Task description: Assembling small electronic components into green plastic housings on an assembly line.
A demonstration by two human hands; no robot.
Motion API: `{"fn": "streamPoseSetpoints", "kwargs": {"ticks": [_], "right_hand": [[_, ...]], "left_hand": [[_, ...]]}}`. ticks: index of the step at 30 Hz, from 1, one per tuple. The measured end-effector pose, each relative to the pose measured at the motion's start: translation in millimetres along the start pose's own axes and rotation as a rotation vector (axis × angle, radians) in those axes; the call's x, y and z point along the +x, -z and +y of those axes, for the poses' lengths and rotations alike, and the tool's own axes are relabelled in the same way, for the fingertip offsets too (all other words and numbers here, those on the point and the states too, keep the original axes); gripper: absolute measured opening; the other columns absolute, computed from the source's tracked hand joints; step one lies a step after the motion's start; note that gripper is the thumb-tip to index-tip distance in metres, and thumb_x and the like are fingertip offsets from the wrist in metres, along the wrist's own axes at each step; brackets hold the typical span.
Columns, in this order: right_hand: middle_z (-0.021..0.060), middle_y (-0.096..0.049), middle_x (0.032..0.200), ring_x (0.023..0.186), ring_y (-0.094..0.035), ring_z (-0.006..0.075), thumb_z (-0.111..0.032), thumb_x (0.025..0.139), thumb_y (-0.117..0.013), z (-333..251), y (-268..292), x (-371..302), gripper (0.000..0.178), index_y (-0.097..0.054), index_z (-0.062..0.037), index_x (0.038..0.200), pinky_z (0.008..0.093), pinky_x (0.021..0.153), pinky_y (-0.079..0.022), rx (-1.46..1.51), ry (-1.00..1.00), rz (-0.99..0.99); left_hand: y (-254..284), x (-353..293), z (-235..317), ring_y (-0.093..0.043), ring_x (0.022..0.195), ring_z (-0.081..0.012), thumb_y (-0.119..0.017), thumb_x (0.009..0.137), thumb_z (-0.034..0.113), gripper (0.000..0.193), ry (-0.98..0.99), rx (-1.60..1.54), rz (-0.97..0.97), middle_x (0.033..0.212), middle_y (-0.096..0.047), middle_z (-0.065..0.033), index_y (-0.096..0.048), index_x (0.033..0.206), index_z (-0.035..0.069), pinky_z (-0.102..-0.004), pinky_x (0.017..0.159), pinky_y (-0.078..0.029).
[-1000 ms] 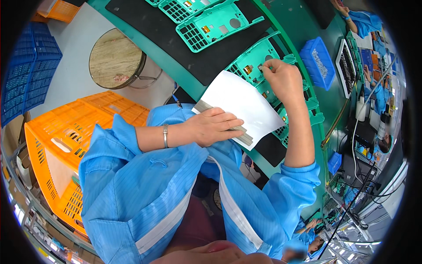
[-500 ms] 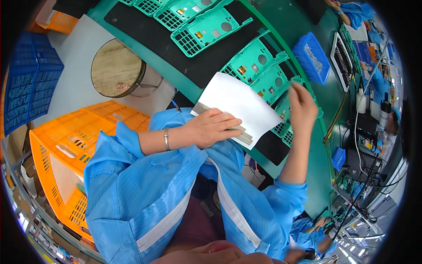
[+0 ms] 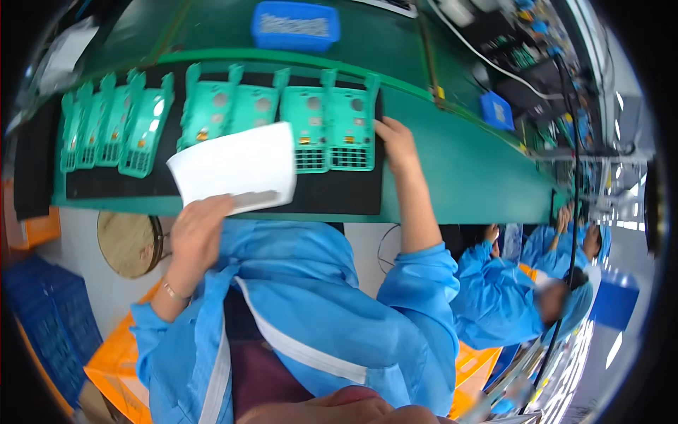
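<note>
My left hand [image 3: 201, 230] grips the lower left edge of a white sheet [image 3: 236, 159]. Grey strips [image 3: 256, 200] lie along the sheet's near edge, partly under my fingers. The sheet covers the lower parts of two green plastic casings in the middle of the row. At the right end stands another green casing [image 3: 352, 127] with a grid of openings at its near end. My right hand [image 3: 400, 147] is at this casing's right edge, fingers bent together; whether they pinch anything there is too blurred to tell.
More green casings [image 3: 145, 134] lie to the left on a black mat [image 3: 318, 196]. Beyond the raised green bench edge sits a blue bin [image 3: 296, 28] of small parts. A round stool [image 3: 127, 244] and orange crates [image 3: 116, 367] are below. Co-workers in blue [image 3: 505, 293] sit at right.
The view has turned, so the bench now runs across the top. My right hand has come to the rightmost casing's edge. The left hand keeps hold of the sheet.
</note>
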State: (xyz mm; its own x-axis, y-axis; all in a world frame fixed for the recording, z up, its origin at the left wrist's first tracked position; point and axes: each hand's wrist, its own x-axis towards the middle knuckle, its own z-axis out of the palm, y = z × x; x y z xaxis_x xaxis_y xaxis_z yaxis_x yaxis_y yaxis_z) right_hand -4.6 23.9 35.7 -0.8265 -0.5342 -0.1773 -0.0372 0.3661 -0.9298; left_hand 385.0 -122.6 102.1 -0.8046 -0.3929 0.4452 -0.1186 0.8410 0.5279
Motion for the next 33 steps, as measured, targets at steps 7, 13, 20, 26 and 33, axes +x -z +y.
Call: {"fn": "streamPoseSetpoints", "kwargs": {"ticks": [7, 13, 20, 26, 33], "right_hand": [[0.0127, -0.063, 0.107, 0.092, -0.059, 0.0168, -0.020, 0.081, -0.068, -14, 54, -38, 0.053, -0.051, 0.0071, 0.123, 0.0258, 0.075, -0.045, 0.195, -0.180, 0.098], [0.0204, -0.059, 0.120, 0.113, -0.054, 0.0277, -0.028, 0.070, -0.072, 48, 266, 17, 0.063, -0.056, 0.0046, 0.122, 0.0372, 0.097, -0.039, -0.163, -0.168, 0.308], [0.0126, -0.066, 0.109, 0.096, -0.062, 0.0222, -0.033, 0.078, -0.059, 99, 532, 42, 0.043, -0.066, -0.0105, 0.114, 0.0347, 0.083, -0.048, -0.879, -0.122, 0.799], [0.0092, -0.067, 0.099, 0.088, -0.063, 0.0159, -0.015, 0.087, -0.063, -17, 226, 53, 0.034, -0.059, 0.0025, 0.115, 0.0264, 0.080, -0.049, -0.123, 0.231, 0.064], [0.0163, -0.061, 0.115, 0.101, -0.061, 0.0205, -0.019, 0.084, -0.066, -47, -74, 6, 0.051, -0.050, 0.0075, 0.125, 0.0292, 0.087, -0.048, 0.037, 0.094, -0.784]], "left_hand": [[31, 6, 4, -0.061, 0.099, -0.0202, -0.050, 0.091, -0.003, 0.024, 0.269, -0.001, 0.233, 0.110, -0.064, -0.0126, -0.059, 0.113, -0.003, -0.0298, 0.085, -0.047], [41, 2, -1, -0.060, 0.094, -0.0121, -0.052, 0.093, 0.003, 0.027, 0.375, 0.168, 0.384, 0.108, -0.065, -0.0104, -0.057, 0.119, -0.003, -0.0237, 0.081, -0.046], [38, 18, -44, -0.061, 0.093, -0.0134, -0.054, 0.092, 0.002, 0.026, 0.341, 0.239, 0.452, 0.104, -0.066, -0.0098, -0.060, 0.116, 0.000, -0.0244, 0.083, -0.046], [26, 18, 22, -0.059, 0.087, -0.0078, -0.059, 0.089, 0.003, 0.025, 0.397, 0.397, 0.784, 0.098, -0.067, -0.0061, -0.062, 0.114, 0.001, -0.0212, 0.076, -0.047], [52, 7, 36, -0.056, 0.092, -0.0078, -0.057, 0.092, 0.006, 0.026, 0.372, 0.427, 0.982, 0.104, -0.064, -0.0056, -0.059, 0.117, -0.002, -0.0197, 0.082, -0.044]]}}
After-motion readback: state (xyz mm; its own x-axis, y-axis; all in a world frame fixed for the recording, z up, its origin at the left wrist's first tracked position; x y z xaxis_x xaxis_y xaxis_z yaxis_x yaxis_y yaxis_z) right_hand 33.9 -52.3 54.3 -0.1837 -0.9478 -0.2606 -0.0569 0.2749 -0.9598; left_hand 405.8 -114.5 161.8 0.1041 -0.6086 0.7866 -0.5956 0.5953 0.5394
